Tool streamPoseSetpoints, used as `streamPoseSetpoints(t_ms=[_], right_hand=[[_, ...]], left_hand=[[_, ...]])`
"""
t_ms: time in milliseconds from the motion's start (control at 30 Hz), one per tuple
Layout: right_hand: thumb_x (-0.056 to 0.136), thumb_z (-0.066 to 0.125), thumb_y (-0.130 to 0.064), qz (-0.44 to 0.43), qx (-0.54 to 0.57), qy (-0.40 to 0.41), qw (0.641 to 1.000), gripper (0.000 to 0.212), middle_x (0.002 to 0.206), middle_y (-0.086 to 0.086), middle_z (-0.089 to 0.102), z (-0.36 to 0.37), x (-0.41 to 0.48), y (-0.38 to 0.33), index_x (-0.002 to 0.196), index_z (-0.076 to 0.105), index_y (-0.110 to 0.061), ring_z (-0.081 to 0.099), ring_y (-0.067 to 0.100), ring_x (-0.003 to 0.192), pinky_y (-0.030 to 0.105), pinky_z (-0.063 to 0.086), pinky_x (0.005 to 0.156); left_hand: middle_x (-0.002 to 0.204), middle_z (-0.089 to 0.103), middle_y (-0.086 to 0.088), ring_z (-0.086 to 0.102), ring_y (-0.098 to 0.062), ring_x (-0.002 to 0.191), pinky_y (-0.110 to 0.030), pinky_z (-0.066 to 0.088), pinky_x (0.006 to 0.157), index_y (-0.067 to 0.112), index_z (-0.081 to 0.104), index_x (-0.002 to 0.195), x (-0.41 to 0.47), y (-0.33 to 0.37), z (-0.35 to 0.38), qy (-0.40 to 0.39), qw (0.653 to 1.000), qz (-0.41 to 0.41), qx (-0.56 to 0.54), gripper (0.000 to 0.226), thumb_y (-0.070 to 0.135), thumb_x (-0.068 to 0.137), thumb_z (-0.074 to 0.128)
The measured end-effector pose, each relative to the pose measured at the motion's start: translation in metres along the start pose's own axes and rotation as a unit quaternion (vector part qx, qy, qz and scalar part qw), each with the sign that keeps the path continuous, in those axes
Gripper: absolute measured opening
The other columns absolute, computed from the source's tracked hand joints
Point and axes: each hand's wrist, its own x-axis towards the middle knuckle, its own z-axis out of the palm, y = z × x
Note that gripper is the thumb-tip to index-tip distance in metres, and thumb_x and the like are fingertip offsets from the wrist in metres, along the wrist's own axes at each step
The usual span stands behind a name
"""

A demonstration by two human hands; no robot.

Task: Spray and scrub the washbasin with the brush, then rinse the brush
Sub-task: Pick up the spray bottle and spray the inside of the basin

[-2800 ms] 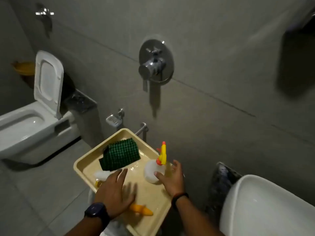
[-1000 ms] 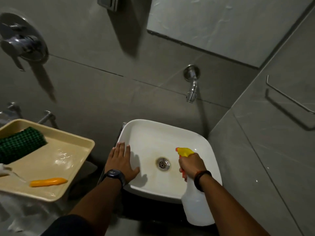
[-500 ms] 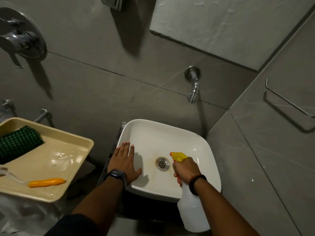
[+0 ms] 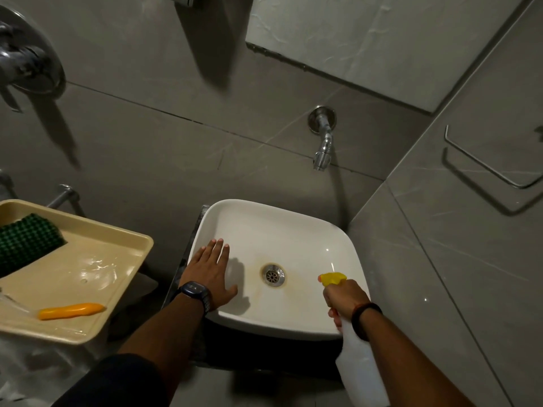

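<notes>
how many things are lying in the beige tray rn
2 in view: a green scrub pad at the back left of the tray, and a brush with an orange handle near its front edge. The tray's left end is out of frame, so more may be hidden.

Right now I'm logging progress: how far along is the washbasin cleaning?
Early. Done: the spray bottle is picked up. In hand: the right hand aims its yellow nozzle into the washbasin, left hand flat on the rim. Left: scrubbing and rinsing; the brush lies on the tray, and brown staining rings the drain.
</notes>
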Motion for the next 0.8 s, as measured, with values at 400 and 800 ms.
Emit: streamPoseSetpoints(t_ms=[400, 800], right_hand=[[0.072, 0.043, -0.011, -0.067, 0.0, -0.02, 0.998, 0.048, 0.066, 0.009, 0.055, 0.026, -0.002, -0.013, 0.108, 0.066, -0.034, 0.043, 0.022, 0.044, 0.021, 0.038, 0.038], [0.078, 0.054, -0.012, -0.39, 0.113, -0.072, 0.911, 0.042, 0.071, 0.02, 0.066, 0.12, -0.062, -0.149, 0.107, 0.066, -0.04, 0.057, 0.039, 0.054, 0.034, 0.045, 0.042]], left_hand=[[0.16, 0.0, -0.009, 0.001, -0.024, 0.146, -0.039, 0.004, 0.118, 0.013, -0.002, 0.149, 0.001, -0.002, 0.006, 0.016, 1.0, -0.01, -0.016, 0.087, 0.06, 0.085, 0.034], [0.159, 0.016, -0.008, 0.012, -0.024, 0.145, -0.039, 0.012, 0.117, 0.018, 0.013, 0.15, -0.054, -0.074, -0.015, 0.064, 0.976, -0.142, -0.15, 0.095, 0.075, 0.078, 0.037]])
